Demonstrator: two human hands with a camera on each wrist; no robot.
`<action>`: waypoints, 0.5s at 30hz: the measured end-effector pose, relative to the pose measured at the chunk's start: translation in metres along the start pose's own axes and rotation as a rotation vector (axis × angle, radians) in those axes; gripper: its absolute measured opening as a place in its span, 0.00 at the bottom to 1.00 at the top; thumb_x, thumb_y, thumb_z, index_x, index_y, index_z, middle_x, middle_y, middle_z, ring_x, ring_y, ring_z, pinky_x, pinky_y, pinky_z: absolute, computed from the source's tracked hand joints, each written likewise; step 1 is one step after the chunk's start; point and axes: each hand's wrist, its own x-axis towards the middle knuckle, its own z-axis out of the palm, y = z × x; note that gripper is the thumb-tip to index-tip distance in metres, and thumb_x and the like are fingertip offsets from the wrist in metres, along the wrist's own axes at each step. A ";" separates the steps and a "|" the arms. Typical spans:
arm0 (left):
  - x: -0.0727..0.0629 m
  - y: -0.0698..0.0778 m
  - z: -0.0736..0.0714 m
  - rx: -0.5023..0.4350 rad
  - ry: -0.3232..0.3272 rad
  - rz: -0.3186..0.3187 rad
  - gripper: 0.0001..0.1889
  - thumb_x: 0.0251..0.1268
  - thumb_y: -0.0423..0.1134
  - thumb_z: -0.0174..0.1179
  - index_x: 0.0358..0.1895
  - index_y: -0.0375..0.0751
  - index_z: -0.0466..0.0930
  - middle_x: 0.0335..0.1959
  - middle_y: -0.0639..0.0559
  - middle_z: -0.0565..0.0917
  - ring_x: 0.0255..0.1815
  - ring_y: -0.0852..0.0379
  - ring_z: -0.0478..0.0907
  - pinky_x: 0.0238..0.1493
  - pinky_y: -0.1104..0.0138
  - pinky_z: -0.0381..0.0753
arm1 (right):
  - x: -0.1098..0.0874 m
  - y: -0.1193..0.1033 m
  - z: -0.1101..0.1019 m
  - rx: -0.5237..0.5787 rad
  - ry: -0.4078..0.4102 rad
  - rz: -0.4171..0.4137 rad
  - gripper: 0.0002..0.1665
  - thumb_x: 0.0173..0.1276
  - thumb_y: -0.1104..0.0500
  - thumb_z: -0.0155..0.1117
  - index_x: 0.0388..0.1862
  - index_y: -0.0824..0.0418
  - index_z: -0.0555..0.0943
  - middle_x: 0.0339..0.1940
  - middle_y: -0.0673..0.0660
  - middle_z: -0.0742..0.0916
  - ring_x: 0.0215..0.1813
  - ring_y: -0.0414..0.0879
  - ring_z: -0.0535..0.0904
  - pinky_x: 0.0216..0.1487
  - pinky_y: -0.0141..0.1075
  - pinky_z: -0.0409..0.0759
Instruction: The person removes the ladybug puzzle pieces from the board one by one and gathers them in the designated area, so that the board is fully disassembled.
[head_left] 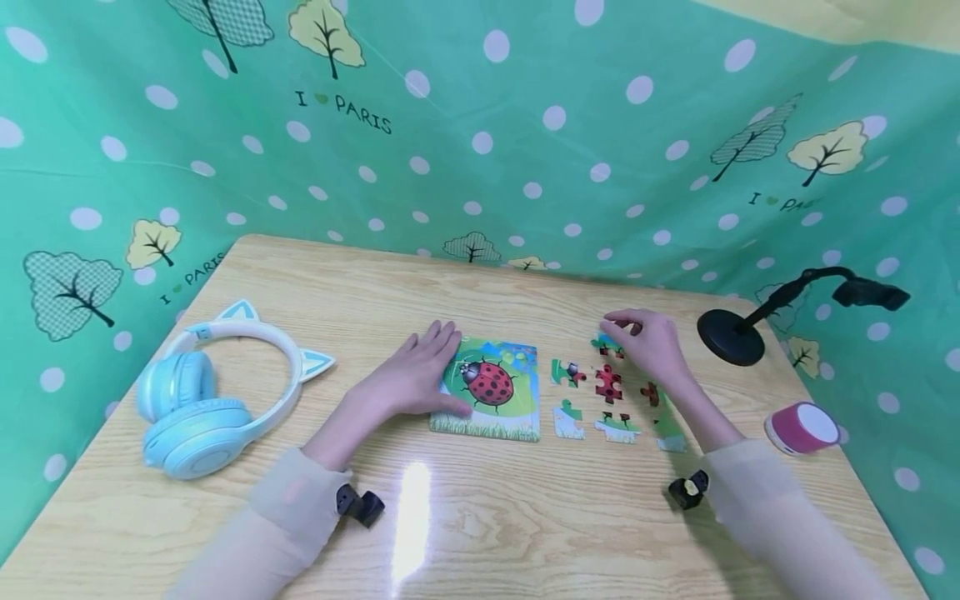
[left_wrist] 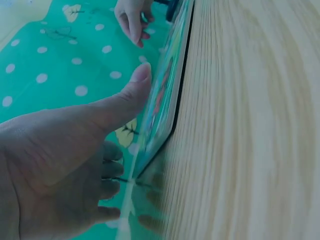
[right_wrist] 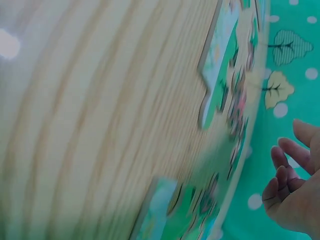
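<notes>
A square ladybug picture board (head_left: 501,385) lies flat on the table. My left hand (head_left: 411,379) rests at its left edge, fingers straight and thumb stretched over the picture; the left wrist view shows this thumb (left_wrist: 125,102) beside the board's edge. Loose jigsaw pieces are laid out in spaced rows to the right, among them a red-and-black piece (head_left: 608,385). My right hand (head_left: 652,346) is over the top of this layout, beside a green-and-blue piece (head_left: 609,348). Its fingers (right_wrist: 282,187) are loosely bent in the right wrist view, with no piece visible between them.
Blue-and-white cat-ear headphones (head_left: 198,433) lie on the left of the wooden table (head_left: 495,525). At the right stand a black desk lamp (head_left: 731,337) and a pink-and-white cylinder (head_left: 802,427). A green patterned cloth (head_left: 450,183) hangs behind the table.
</notes>
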 end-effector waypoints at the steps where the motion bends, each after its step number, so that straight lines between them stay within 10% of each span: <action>1: -0.002 -0.002 -0.001 0.003 0.001 -0.009 0.66 0.54 0.71 0.68 0.84 0.36 0.41 0.87 0.40 0.39 0.88 0.39 0.34 0.86 0.42 0.40 | 0.000 -0.003 0.002 0.008 -0.001 -0.006 0.21 0.75 0.46 0.65 0.55 0.58 0.88 0.44 0.60 0.90 0.32 0.50 0.73 0.24 0.34 0.69; 15: -0.010 -0.010 -0.002 0.045 -0.048 -0.012 0.67 0.50 0.71 0.71 0.83 0.34 0.45 0.87 0.40 0.41 0.87 0.35 0.37 0.85 0.38 0.41 | -0.009 -0.068 0.037 0.080 -0.117 -0.086 0.18 0.73 0.51 0.68 0.57 0.57 0.87 0.45 0.55 0.90 0.46 0.51 0.80 0.35 0.37 0.78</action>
